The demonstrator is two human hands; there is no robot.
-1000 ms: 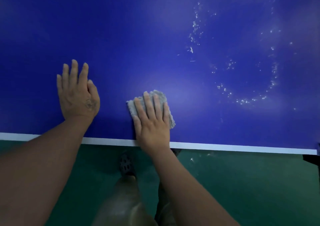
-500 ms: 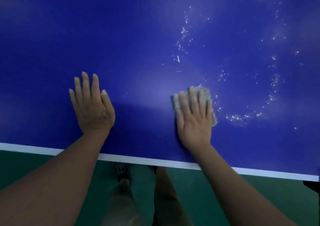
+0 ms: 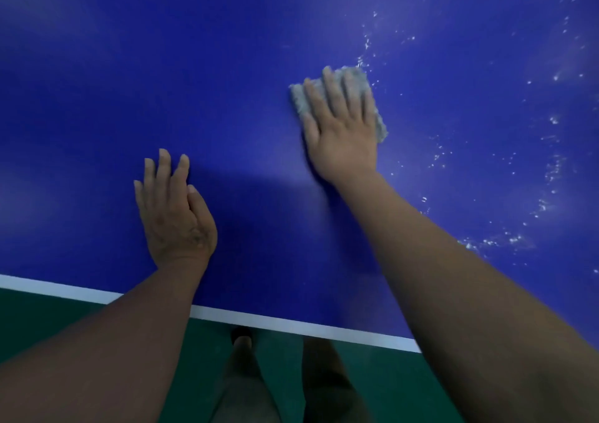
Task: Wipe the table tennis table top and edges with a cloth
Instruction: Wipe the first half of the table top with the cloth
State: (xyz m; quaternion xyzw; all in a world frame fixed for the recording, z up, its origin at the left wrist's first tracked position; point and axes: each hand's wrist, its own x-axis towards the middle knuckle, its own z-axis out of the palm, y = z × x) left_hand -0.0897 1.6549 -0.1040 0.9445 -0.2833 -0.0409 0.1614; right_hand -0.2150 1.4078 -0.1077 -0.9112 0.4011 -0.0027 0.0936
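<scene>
My right hand (image 3: 340, 131) lies flat, fingers straight, on the small grey fuzzy cloth (image 3: 358, 77). It presses the cloth onto the big blue table tennis table top (image 3: 129, 66), well away from the white edge stripe (image 3: 291, 325). My left hand (image 3: 175, 215) is flat too and holds nothing. It rests on the blue top, closer to me. Little white specks (image 3: 551, 169) lie to the right of the cloth. They may be dust or drops; the view is too blurry to tell. To do this well, I should press evenly, push the cloth through the specks in long strokes, and lean on my left hand.
</scene>
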